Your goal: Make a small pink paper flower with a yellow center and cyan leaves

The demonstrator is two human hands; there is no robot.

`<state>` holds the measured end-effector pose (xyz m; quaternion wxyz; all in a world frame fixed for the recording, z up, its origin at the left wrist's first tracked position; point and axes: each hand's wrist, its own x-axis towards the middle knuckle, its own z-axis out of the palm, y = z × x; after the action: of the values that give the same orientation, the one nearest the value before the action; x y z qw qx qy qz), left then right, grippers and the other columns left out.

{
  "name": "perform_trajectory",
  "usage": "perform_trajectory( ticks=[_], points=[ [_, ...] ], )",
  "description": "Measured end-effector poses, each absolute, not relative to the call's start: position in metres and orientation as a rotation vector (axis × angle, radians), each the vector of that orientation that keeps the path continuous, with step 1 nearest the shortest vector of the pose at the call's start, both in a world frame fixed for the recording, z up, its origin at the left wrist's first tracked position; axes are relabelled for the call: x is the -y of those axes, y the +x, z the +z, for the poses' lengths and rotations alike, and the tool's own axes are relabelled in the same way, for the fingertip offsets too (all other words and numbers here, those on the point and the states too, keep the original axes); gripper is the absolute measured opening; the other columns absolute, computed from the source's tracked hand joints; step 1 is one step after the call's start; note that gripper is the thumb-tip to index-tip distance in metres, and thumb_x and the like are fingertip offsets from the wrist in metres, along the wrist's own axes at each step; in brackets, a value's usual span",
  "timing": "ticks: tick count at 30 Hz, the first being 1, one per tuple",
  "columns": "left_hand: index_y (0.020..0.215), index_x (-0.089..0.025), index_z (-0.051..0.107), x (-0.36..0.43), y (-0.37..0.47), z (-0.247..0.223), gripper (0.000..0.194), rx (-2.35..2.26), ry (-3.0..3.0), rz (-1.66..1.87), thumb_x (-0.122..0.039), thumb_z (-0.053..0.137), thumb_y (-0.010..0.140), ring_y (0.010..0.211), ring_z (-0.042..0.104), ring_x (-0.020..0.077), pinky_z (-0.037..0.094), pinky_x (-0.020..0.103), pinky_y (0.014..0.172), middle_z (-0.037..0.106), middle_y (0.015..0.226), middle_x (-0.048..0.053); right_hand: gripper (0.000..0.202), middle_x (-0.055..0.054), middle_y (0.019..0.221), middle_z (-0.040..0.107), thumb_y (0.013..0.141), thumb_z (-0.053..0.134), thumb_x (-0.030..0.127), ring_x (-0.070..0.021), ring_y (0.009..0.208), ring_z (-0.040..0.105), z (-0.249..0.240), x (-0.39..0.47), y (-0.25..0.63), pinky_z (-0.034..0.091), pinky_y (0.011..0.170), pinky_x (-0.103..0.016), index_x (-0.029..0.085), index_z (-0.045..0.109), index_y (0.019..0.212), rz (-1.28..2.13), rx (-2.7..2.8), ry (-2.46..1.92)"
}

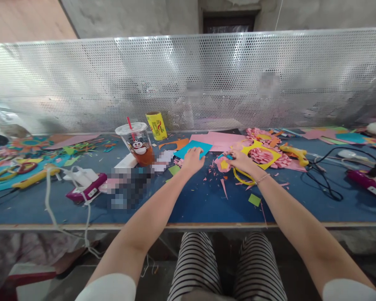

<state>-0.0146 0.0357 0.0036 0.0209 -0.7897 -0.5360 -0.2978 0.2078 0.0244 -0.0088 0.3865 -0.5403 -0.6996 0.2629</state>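
My left hand (193, 160) rests on a blue paper sheet (183, 150) with its fingers somewhat apart on the paper. My right hand (240, 161) is bent over a small blue piece (228, 156), its fingers drawn together around it. Just below those fingertips lies a pink paper flower with a yellow centre (224, 165). Yellow paper with a round cutout (269, 150) and ruffled pink flowers (261, 156) are right of my right hand. Yellow-handled scissors (245, 181) lie partly under that hand. Pink sheets (219, 140) are spread behind both hands.
A drink cup with a red straw (139, 146) and a yellow can (157, 126) stand left of centre. Purple power strips (87, 189) and cables lie at both sides. A yellow glue gun (296, 154) is at right. Paper scraps are scattered; a perforated metal screen (175, 83) stands behind.
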Motion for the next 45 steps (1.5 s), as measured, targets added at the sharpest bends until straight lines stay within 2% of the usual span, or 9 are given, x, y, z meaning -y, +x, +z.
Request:
perform_trajectory(
  ticks=[3, 6, 10, 20, 27, 34, 38, 41, 45],
  points=[
    [0.106, -0.017, 0.056, -0.022, -0.009, 0.008, 0.026, 1.543, -2.339, -0.676, -0.025, 0.043, 0.085, 0.108, 0.048, 0.0237, 0.037, 0.037, 0.089, 0.057, 0.109, 0.010, 0.020, -0.012, 0.094, 0.057, 0.072, 0.060, 0.024, -0.0261, 0.094, 0.054, -0.007, -0.019, 0.205, 0.043, 0.085, -0.044, 0.014, 0.057, 0.089, 0.050, 1.928, -1.381],
    [0.107, -0.017, 0.056, -0.006, 0.003, 0.012, 0.029, 1.405, -2.331, -0.548, -0.026, 0.036, 0.088, 0.107, 0.046, 0.0246, 0.035, 0.039, 0.090, 0.057, 0.108, 0.011, 0.023, -0.013, 0.103, 0.054, 0.078, 0.054, 0.022, -0.0269, 0.103, 0.049, 0.002, -0.007, 0.191, 0.039, 0.093, -0.047, 0.016, 0.056, 0.101, -0.204, 1.964, -1.109],
    [0.103, -0.017, 0.059, 0.006, 0.011, 0.014, 0.027, 1.397, -2.330, -0.475, -0.024, 0.040, 0.085, 0.107, 0.045, 0.0257, 0.033, 0.041, 0.092, 0.056, 0.109, 0.012, 0.024, -0.008, 0.108, 0.053, 0.083, 0.049, 0.020, -0.0222, 0.106, 0.049, 0.011, 0.014, 0.161, 0.040, 0.096, -0.042, 0.020, 0.054, 0.106, -0.182, 2.144, -0.789],
    [0.099, -0.017, 0.057, 0.010, 0.002, 0.018, 0.024, 1.422, -2.238, -0.484, -0.024, 0.042, 0.081, 0.113, 0.040, 0.0266, 0.020, 0.046, 0.105, 0.053, 0.110, 0.011, 0.021, -0.009, 0.105, 0.053, 0.081, 0.048, 0.013, -0.0212, 0.105, 0.049, 0.008, 0.029, 0.145, 0.042, 0.093, -0.042, 0.020, 0.053, 0.100, -0.076, 2.175, -0.658],
    [0.099, -0.019, 0.058, 0.014, 0.004, 0.024, 0.027, 1.422, -2.239, -0.525, -0.022, 0.035, 0.086, 0.117, 0.038, 0.0245, 0.018, 0.043, 0.107, 0.053, 0.114, 0.010, 0.041, -0.011, 0.111, 0.047, 0.080, 0.048, 0.016, -0.0246, 0.107, 0.045, 0.009, 0.036, 0.142, 0.043, 0.091, -0.046, 0.021, 0.048, 0.120, -0.114, 2.183, -0.734],
    [0.101, -0.018, 0.059, 0.009, 0.005, 0.021, 0.029, 1.467, -2.201, -0.517, -0.019, 0.034, 0.087, 0.117, 0.038, 0.0252, 0.016, 0.044, 0.107, 0.054, 0.113, 0.011, 0.031, -0.009, 0.115, 0.053, 0.080, 0.048, 0.017, -0.0234, 0.110, 0.046, 0.013, 0.044, 0.138, 0.040, 0.095, -0.046, 0.020, 0.053, 0.110, -0.052, 2.267, -0.648],
    [0.098, -0.018, 0.061, 0.005, 0.006, 0.018, 0.031, 1.446, -2.178, -0.532, -0.018, 0.032, 0.088, 0.114, 0.040, 0.0251, 0.018, 0.045, 0.106, 0.055, 0.110, 0.011, 0.017, -0.007, 0.108, 0.058, 0.081, 0.047, 0.016, -0.0188, 0.106, 0.051, 0.017, 0.054, 0.138, 0.040, 0.096, -0.040, 0.019, 0.057, 0.094, 0.065, 2.365, -0.527],
    [0.095, -0.017, 0.062, 0.004, 0.006, 0.017, 0.029, 1.431, -2.174, -0.518, -0.018, 0.034, 0.087, 0.108, 0.043, 0.0255, 0.022, 0.045, 0.103, 0.056, 0.106, 0.012, 0.014, -0.006, 0.097, 0.061, 0.081, 0.046, 0.015, -0.0157, 0.093, 0.056, 0.017, 0.054, 0.141, 0.046, 0.088, -0.035, 0.019, 0.057, 0.087, 0.161, 2.441, -0.433],
    [0.096, -0.015, 0.060, 0.008, 0.005, 0.021, 0.026, 1.393, -2.241, -0.485, -0.019, 0.037, 0.086, 0.099, 0.045, 0.0262, 0.031, 0.042, 0.092, 0.056, 0.100, 0.012, 0.026, -0.008, 0.103, 0.057, 0.079, 0.045, 0.011, -0.0196, 0.102, 0.053, 0.014, 0.043, 0.146, 0.044, 0.091, -0.040, 0.020, 0.055, 0.101, 0.063, 2.277, -0.568]
  ],
)
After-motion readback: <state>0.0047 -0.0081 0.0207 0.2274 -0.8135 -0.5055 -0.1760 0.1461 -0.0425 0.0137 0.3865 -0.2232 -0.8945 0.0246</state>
